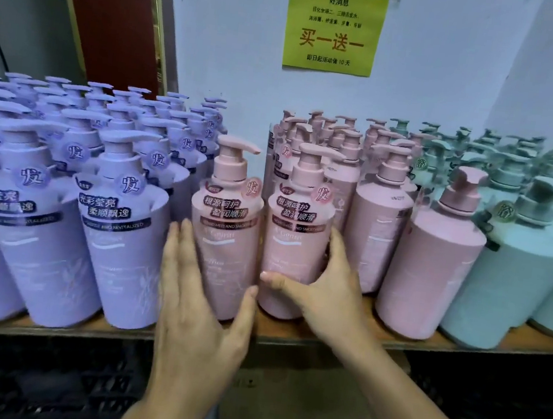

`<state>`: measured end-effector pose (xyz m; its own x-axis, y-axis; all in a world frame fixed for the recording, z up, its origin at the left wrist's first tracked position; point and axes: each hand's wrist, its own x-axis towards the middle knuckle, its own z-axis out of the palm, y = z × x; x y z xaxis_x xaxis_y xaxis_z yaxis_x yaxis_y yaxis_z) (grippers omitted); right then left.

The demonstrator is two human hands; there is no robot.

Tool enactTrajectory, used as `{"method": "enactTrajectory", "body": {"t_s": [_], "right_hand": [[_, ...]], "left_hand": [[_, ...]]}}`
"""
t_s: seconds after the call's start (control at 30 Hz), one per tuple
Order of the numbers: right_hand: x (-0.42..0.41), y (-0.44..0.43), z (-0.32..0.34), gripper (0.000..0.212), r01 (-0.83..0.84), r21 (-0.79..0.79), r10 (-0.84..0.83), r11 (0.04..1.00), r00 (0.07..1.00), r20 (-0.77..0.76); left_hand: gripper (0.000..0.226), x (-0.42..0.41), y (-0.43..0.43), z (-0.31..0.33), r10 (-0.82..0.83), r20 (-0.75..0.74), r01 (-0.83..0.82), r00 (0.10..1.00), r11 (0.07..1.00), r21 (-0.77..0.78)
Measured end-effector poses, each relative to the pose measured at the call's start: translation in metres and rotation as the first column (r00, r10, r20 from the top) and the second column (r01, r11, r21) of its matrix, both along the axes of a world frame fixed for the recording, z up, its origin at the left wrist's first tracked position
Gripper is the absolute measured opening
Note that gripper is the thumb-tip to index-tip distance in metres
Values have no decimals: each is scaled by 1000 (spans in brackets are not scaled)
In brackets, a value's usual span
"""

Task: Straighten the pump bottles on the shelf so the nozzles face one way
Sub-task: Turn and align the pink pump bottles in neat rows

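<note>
Two pink pump bottles stand side by side at the front of the wooden shelf [288,334], labels toward me. The left pink bottle [227,224] has its nozzle pointing right; my left hand [202,304] cups its lower body, fingers along the left side and thumb at the front. The right pink bottle [296,232] also points its nozzle right; my right hand [324,290] grips its lower body, thumb across the front, fingers round the right side. A third front pink bottle [431,261] shows its blank back, with its nozzle aimed away.
Purple pump bottles [117,232] crowd the shelf on the left, mint-green ones [509,270] on the right, more pink ones behind. A green paper sign [335,30] hangs on the white wall. A cardboard box [298,401] sits under the shelf.
</note>
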<state>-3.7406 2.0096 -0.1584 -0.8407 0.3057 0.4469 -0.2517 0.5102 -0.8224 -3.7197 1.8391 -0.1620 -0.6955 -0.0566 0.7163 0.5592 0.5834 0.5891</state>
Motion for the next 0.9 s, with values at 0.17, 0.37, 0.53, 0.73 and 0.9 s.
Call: {"method": "enactTrajectory", "body": {"t_s": [0.17,0.37,0.53,0.73,0.9], "right_hand": [[2,0,-8,121,43,30,-44,999,998,54],[2,-1,-8,118,73,52,-77,996,994,76],[8,-3,-10,107,82,53,-85,995,995,51],[9,-7,-10,108,58,66,-61,996,997,45],[10,-6,-10,100,87,87,-88,992,996,18]], "left_hand": [[114,-14,11,-29,-3,141,-5,990,998,55],[117,-22,9,-43,0,131,-4,991,1000,30],[114,-20,4,-46,7,130,-7,992,1000,-6],[116,-14,0,-47,105,90,-98,990,992,-74],[110,-14,1,-46,225,-46,-230,973,963,-143]]}}
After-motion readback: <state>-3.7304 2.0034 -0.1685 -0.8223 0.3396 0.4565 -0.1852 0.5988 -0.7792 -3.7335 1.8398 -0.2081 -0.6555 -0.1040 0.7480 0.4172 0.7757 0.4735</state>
